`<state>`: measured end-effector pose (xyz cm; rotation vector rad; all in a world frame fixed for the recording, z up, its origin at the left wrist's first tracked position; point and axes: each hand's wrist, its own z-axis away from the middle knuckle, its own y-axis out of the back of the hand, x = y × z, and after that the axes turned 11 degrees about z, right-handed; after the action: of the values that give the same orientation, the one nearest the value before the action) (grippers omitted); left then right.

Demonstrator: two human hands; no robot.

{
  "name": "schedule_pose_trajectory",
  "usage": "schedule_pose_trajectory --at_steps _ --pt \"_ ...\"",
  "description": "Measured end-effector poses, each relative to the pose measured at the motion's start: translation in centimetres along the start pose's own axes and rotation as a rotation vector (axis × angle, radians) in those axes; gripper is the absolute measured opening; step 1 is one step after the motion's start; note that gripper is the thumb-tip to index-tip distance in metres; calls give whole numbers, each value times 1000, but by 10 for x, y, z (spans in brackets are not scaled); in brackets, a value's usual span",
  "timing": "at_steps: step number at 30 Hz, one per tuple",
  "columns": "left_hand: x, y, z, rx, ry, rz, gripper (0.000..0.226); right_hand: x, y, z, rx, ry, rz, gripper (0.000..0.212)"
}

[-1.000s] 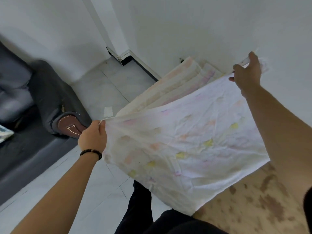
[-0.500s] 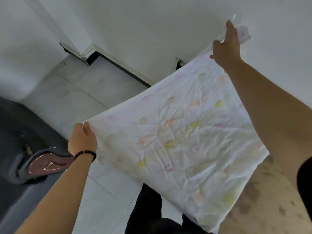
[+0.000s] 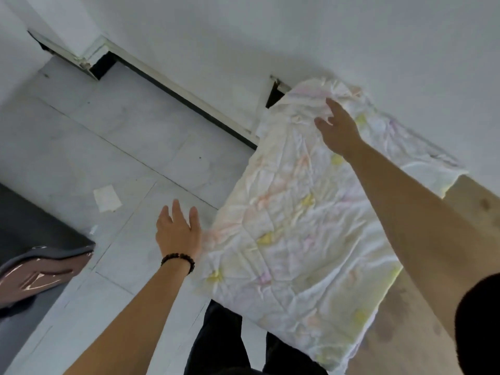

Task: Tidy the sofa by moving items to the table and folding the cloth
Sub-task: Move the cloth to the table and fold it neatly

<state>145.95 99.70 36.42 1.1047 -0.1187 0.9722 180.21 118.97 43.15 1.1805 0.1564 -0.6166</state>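
Note:
A crumpled white cloth (image 3: pixel 297 226) with faint pink and yellow marks lies spread over the wooden table (image 3: pixel 476 212) at the right, and its left part hangs past the table's edge. My right hand (image 3: pixel 336 128) is over the cloth's far end with fingers straight, holding nothing. Beside the cloth's near left edge, my left hand (image 3: pixel 178 231) has its fingers spread; it wears a black bead bracelet. The dark sofa (image 3: pixel 29 239) shows at the lower left with its glossy brown armrest end (image 3: pixel 40 274).
A white wall stands behind the table. Pale floor tiles fill the left and middle, with a scrap of paper (image 3: pixel 107 197) lying on them. A dark baseboard runs along the wall. My dark trouser legs (image 3: pixel 224 345) show at the bottom.
Both hands have let go of the cloth's corners. The cloth, held stretched in the air before, now lies on the table. The camera has tilted, so the sofa sits lower left.

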Motion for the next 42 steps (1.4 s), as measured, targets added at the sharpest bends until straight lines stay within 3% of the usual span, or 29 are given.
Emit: schedule_pose_trajectory --at_steps 9,11,14,16,19,23,26,29,32,38,42 --pt "62 -107 127 -222 -542 -324 74 208 69 103 35 -417 88 62" --pt "71 -128 159 -241 -631 -343 68 249 77 111 91 -525 1 62" --pt "71 -157 214 -226 -745 -283 46 292 83 107 108 -648 -69 45" --pt "62 -173 257 -259 -706 -266 45 306 86 103 118 -694 -288 33" --pt "39 -194 314 -306 -613 -340 50 318 88 88 164 -636 -563 33" --pt "19 -208 348 -257 -492 -419 27 314 94 64 93 -542 -784 22" --pt "28 -212 351 -205 -340 -403 24 315 101 60 -18 -548 -906 30" --pt "44 -212 356 -182 -231 -378 28 323 112 62 -13 -544 -938 21" --pt "50 -210 371 -184 -268 -319 32 340 132 68 79 -510 -897 39" --pt "65 -213 398 -143 -369 -176 25 376 169 112 340 -646 -783 44" --pt "67 -223 420 -155 -493 -96 19 395 202 148 437 -617 -668 22"
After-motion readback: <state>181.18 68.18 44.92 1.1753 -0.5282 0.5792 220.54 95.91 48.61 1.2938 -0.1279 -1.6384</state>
